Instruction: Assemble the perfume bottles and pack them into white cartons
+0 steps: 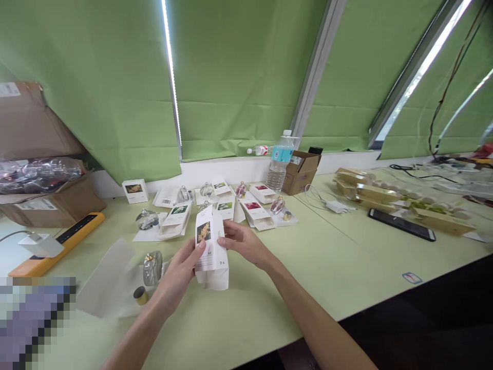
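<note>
My left hand (177, 272) and my right hand (241, 244) both grip a white paper carton (211, 257) printed with a small yellow-flower picture, holding it upright above the table. Its lower end looks loosely folded. Left of my left hand, a clear glass bottle (153, 268) lies on a white paper sheet (106, 280), with a small gold cap (140, 295) close by. Beyond my hands stand several similar cartons, including one with a red-flower picture (254, 209), among several round glass bottles, such as one at the left (147, 219).
A cardboard carton (36, 200) holding plastic-wrapped items, a yellow device (57, 252), and a white charger (336, 206) sit on the pale green table. Farther right are a black phone (401, 224) and wooden boxes (441, 222). A water bottle (279, 162) stands by the green blinds.
</note>
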`<state>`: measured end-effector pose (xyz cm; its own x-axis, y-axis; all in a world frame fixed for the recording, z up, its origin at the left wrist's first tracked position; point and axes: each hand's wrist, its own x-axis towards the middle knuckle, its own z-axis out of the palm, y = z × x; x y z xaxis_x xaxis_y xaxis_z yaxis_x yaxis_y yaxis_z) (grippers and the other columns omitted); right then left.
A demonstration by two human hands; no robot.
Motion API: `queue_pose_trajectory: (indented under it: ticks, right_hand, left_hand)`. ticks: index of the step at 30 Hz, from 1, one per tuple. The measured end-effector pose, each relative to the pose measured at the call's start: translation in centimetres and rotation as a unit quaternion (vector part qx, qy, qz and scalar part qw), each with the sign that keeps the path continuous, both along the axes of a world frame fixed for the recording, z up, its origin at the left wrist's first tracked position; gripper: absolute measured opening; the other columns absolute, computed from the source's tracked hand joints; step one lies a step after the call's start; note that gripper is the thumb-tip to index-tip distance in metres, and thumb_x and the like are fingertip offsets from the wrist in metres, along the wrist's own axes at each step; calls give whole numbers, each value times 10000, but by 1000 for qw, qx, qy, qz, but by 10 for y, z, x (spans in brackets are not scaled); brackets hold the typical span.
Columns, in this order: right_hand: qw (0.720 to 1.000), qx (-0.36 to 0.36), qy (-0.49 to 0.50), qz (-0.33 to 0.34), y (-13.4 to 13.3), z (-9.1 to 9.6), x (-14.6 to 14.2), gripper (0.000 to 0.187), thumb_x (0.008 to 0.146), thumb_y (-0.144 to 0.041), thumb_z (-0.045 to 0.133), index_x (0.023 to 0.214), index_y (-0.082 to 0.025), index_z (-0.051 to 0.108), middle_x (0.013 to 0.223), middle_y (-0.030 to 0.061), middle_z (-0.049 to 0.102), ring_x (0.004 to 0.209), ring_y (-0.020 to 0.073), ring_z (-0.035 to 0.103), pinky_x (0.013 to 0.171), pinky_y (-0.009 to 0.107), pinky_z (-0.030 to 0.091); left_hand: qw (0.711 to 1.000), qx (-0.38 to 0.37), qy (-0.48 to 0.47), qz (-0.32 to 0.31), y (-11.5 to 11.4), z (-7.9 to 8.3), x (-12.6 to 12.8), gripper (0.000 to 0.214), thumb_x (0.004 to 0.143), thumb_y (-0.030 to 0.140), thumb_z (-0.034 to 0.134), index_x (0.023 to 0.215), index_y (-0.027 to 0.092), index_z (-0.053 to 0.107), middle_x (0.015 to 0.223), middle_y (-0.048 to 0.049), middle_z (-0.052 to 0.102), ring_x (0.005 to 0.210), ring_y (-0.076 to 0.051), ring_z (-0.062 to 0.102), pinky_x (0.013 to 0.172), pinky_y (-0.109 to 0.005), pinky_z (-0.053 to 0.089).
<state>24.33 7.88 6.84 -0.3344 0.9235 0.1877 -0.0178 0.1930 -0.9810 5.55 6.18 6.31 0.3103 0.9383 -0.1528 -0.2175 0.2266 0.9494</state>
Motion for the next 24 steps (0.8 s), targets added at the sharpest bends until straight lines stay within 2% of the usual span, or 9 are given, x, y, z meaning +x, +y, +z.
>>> queue_pose_trajectory:
  ticks: [4,8,13,15,20,24]
  right_hand:
    - [1000,5,-6,11,-2,2,-1,532,775,-397,696,1272,-271,556,1226,68,609,993,232,616,827,373,524]
    - [1000,1,-3,7,-1,1,-1,534,775,-405,695,1271,-264,555,1199,72,623,990,234,614,840,390,522]
    - [999,-25,23,-23,4,-6,3,590,801,-426,667,1336,-261,480,1078,81,678,970,234,631,836,394,512]
    - [998,-32,36,-28,3,-4,5,661,790,-402,687,1380,-277,419,1103,83,671,978,230,631,837,386,508]
    - [998,-31,37,50,-3,6,6,855,719,-306,763,1438,-351,302,1285,70,572,1039,231,606,863,389,504]
    - [998,-12,10,55,-5,7,5,788,694,-306,773,1393,-326,410,1251,65,597,1057,245,589,861,396,504]
  left_hand:
    - [1000,21,20,-7,-3,1,3,551,809,492,611,1303,270,509,1266,-74,615,1129,-272,575,861,-353,470]
    - [1000,8,4,-4,4,-5,-1,560,793,480,636,1292,252,522,1209,-89,648,1076,-274,606,837,-351,481]
    - [999,7,-17,48,11,-10,-9,561,767,432,683,1280,271,521,1217,-83,643,1013,-248,635,757,-312,509]
    - [997,23,-13,72,12,-8,-12,581,767,432,683,1299,295,495,1220,-77,638,969,-234,648,706,-295,513]
    - [990,69,14,121,13,-5,-16,616,783,462,652,1344,329,436,1214,-70,629,853,-184,651,593,-236,478]
    - [991,61,28,119,14,-7,-17,609,767,487,659,1319,314,472,1170,-78,652,756,-161,645,560,-229,457]
